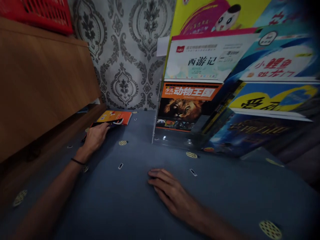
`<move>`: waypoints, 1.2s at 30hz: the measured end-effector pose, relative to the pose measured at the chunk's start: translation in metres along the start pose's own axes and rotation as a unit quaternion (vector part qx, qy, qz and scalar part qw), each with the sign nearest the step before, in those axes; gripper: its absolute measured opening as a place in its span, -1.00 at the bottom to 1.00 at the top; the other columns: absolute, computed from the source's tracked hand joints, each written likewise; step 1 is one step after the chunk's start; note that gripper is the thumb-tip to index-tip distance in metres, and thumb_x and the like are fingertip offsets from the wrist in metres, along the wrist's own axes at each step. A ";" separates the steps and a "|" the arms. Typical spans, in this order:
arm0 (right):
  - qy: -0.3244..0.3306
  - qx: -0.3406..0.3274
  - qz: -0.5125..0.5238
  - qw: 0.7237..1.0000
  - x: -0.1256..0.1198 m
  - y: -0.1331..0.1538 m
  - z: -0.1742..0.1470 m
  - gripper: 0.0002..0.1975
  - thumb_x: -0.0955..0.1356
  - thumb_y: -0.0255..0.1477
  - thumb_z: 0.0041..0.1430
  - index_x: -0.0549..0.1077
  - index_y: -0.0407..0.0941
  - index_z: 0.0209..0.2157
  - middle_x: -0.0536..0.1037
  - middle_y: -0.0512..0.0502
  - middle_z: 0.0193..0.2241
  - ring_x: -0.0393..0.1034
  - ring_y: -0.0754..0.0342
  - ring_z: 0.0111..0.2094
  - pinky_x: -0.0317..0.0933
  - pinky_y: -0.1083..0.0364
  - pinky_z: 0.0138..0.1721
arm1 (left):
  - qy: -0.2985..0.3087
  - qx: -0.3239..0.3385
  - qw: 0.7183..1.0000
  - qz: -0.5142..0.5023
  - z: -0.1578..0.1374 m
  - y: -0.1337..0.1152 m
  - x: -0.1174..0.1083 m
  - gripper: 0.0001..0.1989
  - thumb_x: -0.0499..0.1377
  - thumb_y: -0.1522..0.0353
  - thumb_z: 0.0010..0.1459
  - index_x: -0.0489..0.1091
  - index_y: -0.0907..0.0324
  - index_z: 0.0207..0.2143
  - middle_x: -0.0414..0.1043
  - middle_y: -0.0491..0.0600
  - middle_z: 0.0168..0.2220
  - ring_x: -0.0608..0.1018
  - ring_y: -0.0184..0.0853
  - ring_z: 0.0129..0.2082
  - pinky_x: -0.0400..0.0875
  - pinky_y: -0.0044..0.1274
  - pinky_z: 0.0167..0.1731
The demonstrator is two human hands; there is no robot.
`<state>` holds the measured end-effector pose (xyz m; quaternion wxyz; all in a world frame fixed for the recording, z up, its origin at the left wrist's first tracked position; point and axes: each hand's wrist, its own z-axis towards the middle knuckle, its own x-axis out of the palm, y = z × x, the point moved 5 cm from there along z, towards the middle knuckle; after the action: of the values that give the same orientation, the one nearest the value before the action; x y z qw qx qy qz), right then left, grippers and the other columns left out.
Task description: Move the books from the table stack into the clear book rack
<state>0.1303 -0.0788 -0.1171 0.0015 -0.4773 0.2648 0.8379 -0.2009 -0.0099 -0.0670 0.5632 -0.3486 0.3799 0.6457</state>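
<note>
Head view — left hand (96, 136) on flat orange book (115, 117), long axis left-right.

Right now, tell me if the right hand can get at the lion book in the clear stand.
Probably yes. The right hand lies flat on the blue tablecloth, and nothing stands between it and the lion book. The stand's clear front lip covers the book's lower edge, so it would have to lift out from above.
</note>
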 end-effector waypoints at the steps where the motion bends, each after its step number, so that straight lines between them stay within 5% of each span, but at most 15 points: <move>1: -0.004 -0.002 0.000 1.000 0.000 0.000 0.000 -0.73 0.23 -0.53 0.39 0.51 -0.15 -0.02 0.56 -0.24 0.03 0.39 -0.03 0.16 0.37 -0.09 0.16 | -0.016 -0.010 1.000 -0.010 0.002 0.004 -0.003 -0.68 -0.07 0.30 0.40 0.45 0.17 -0.09 0.61 0.09 -0.11 0.64 -0.16 -0.16 0.41 -0.47 -0.23; 7: -0.010 -0.004 -0.003 1.000 0.000 0.000 0.000 -0.72 0.23 -0.53 0.39 0.53 -0.15 -0.02 0.57 -0.23 0.01 0.42 -0.03 0.14 0.40 -0.07 0.12 | -0.047 -0.061 0.996 -0.043 0.013 0.014 -0.012 -0.67 -0.02 0.23 0.36 0.50 0.16 -0.15 0.62 0.03 -0.31 0.63 -0.19 -0.30 0.33 -0.51 -0.34; 13: -0.010 0.005 -0.006 1.000 0.001 0.000 0.000 -0.73 0.23 -0.52 0.39 0.52 -0.12 -0.03 0.57 -0.21 0.02 0.42 -0.03 0.13 0.39 -0.08 0.13 | -0.135 -0.118 0.983 -0.039 0.025 0.023 -0.027 -0.65 -0.02 0.23 0.35 0.50 0.20 -0.15 0.61 0.08 -0.28 0.62 -0.16 -0.28 0.31 -0.50 -0.35; 19: -0.002 0.000 0.003 1.000 0.003 -0.003 -0.002 -0.72 0.22 -0.51 0.40 0.51 -0.13 0.00 0.55 -0.25 0.05 0.40 -0.03 0.16 0.36 -0.08 0.17 | -0.233 -0.150 0.961 -0.011 0.084 0.052 -0.073 -0.69 0.00 0.26 0.34 0.50 0.17 -0.15 0.59 0.05 -0.27 0.59 -0.20 -0.28 0.31 -0.51 -0.31; 22: 0.005 0.004 0.002 1.000 0.004 -0.004 -0.003 -0.71 0.21 -0.50 0.41 0.50 -0.14 0.01 0.54 -0.25 0.07 0.38 -0.03 0.17 0.36 -0.09 0.17 | -0.262 -0.119 0.958 -0.015 0.112 0.047 -0.087 -0.70 -0.01 0.26 0.36 0.48 0.17 -0.12 0.58 0.05 -0.24 0.58 -0.20 -0.24 0.33 -0.49 -0.26; 25: -0.001 0.010 0.005 1.000 0.003 -0.004 -0.003 -0.71 0.21 -0.48 0.42 0.50 -0.12 0.03 0.53 -0.24 0.08 0.36 -0.02 0.19 0.35 -0.08 0.18 | -0.218 -0.030 0.975 -0.038 0.119 0.017 -0.067 -0.69 -0.05 0.30 0.39 0.46 0.19 -0.07 0.57 0.09 -0.15 0.57 -0.19 -0.14 0.35 -0.46 -0.17; 30: 0.005 0.021 0.016 1.000 0.001 -0.001 -0.002 -0.71 0.22 -0.48 0.42 0.51 -0.10 0.02 0.54 -0.21 0.07 0.37 -0.02 0.18 0.35 -0.08 0.18 | 0.001 0.087 0.995 -0.057 0.090 -0.032 0.020 -0.82 0.11 0.33 0.29 0.51 0.13 -0.27 0.60 0.03 -0.28 0.60 -0.25 -0.24 0.38 -0.53 -0.26; 36: 0.006 0.023 0.022 0.999 -0.003 0.001 0.001 -0.71 0.22 -0.50 0.41 0.52 -0.11 0.00 0.54 -0.22 0.07 0.38 -0.02 0.17 0.37 -0.08 0.16 | 0.075 0.107 0.989 -0.066 0.079 -0.021 0.053 -0.73 0.05 0.25 0.35 0.51 0.14 -0.15 0.61 0.06 -0.15 0.61 -0.21 -0.14 0.41 -0.48 -0.17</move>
<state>0.1312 -0.0784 -0.1140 -0.0078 -0.4761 0.2949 0.8284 -0.1879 0.0858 -0.0792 0.6089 -0.3581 0.4640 0.5345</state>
